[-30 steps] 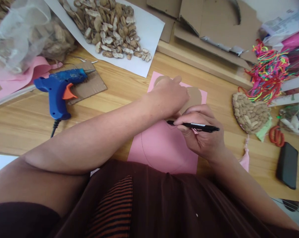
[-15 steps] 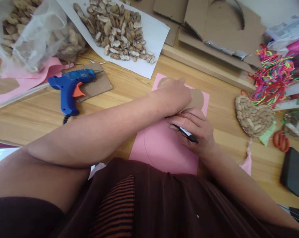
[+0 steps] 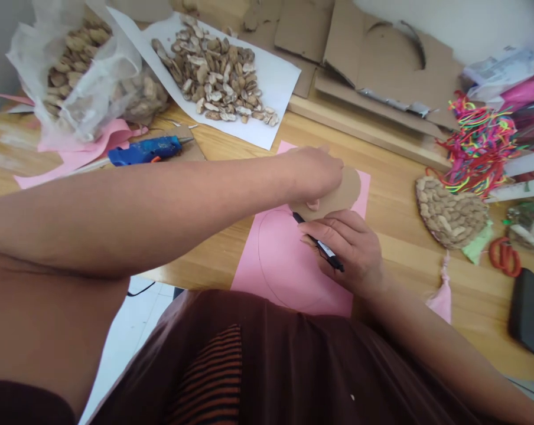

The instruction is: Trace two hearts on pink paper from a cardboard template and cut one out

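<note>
A pink sheet (image 3: 271, 248) lies on the wooden table in front of me, with a thin curved outline drawn on its near part. On its far part rests a cardboard cutout (image 3: 349, 184) with rounded edges, partly covered by my left hand (image 3: 318, 175). That hand presses down on the cutout with curled fingers, a fingertip showing at its lower side. Nearer to me, my right hand (image 3: 353, 248) is closed around a black pen (image 3: 326, 249). The pen's tip end points up-left, close to the cutout's lower edge; whether it touches the paper I cannot tell.
Peanut shells (image 3: 225, 74) lie on white paper (image 3: 280, 77). Left are a bag of peanuts (image 3: 78, 56) and a blue glue gun (image 3: 145, 150). Cardboard pieces (image 3: 382, 59) lie behind. At right: colourful cords (image 3: 479, 141), a peanut-covered piece (image 3: 451, 212), red-handled scissors (image 3: 505, 257), a phone (image 3: 530, 313).
My right hand has drawn slightly toward me, uncovering more of the pen and cutout. My left forearm now covers part of the glue gun. The camera view has shifted a little.
</note>
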`<state>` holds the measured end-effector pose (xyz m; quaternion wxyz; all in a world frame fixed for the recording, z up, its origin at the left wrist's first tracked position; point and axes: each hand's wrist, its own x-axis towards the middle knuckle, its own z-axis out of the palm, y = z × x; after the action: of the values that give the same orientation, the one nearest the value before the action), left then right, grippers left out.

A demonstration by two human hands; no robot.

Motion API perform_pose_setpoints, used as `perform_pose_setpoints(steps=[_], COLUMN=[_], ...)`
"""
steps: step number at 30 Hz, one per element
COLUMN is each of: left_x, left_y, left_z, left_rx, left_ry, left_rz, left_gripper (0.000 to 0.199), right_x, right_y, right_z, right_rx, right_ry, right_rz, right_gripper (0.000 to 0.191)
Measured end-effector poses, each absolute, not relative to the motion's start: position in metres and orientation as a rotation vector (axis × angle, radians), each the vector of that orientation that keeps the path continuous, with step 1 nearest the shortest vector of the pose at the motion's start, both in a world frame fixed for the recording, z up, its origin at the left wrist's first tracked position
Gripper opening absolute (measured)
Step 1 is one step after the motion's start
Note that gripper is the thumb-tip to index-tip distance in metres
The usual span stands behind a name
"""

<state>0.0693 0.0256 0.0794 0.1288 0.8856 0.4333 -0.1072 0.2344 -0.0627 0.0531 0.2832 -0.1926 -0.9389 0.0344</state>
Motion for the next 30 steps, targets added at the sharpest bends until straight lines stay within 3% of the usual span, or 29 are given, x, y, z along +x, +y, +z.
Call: perform_pose_setpoints(steps=[4,11,16,20,30], left_x=[0.068,0.068,0.066,0.065,0.067], left_y=[0.028,0.021,0.026,0.035,0.033], left_z=[0.078,0.092,0.085,0.072,0.074], left_rx=[2.608,2.546,2.635,2.643,2.552], left_ry=[1.253,1.290,1.227,1.172,1.241], left_rz=[-0.299,-0.315,-0.303,-0.298,-0.313], left_gripper=[0.062,0.040,0.045,0.061,0.067], right_x=[0.225,0.212,0.212,0.220,0.256], right_y=[-0.055,-0.046,-0.052,-0.060,-0.078], right_z=[0.047,0.035,0.040,0.048,0.060], right_rx=[-0.492,-0.483,-0.538,-0.571,-0.571], right_ry=[-2.516,-2.518,-2.519,-2.512,-2.506], right_rz=[0.034,-0.030,-0.009,0.092,0.288], right_gripper=[0.021,0.037,0.033,0.024,0.034])
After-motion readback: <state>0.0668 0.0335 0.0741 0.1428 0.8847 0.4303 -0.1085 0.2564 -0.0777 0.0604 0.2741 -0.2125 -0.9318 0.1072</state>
